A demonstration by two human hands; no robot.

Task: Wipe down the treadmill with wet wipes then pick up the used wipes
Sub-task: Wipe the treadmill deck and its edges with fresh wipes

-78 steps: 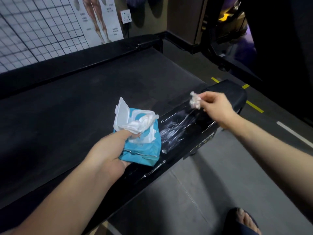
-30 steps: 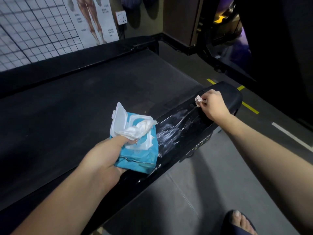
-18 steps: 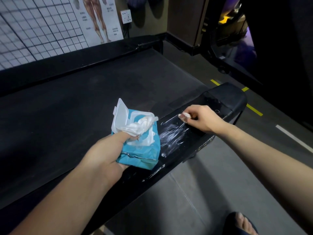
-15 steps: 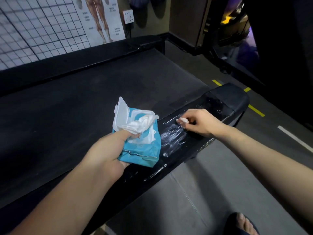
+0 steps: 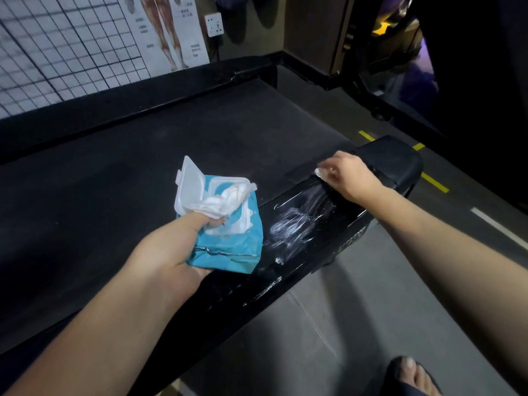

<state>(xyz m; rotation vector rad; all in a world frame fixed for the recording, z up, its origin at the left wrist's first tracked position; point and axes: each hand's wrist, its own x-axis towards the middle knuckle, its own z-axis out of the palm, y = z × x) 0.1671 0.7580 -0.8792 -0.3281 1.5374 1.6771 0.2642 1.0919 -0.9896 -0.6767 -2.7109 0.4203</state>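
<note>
open wipes pack (image 5: pixel 225 224), wipe (image 5: pixel 221 202) protruding

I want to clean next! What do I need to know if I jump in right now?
Left hand: grips the blue wipes pack, lid open, with a fresh wipe sticking out.
Right hand: pinches a small wadded wipe against the treadmill's near side rail, toward its end.
Done: wet streaks cover the middle of that rail.
Left: the belt and the far rail show no wet marks. Wipe them, finish the near rail, then gather the used wipes.
</note>
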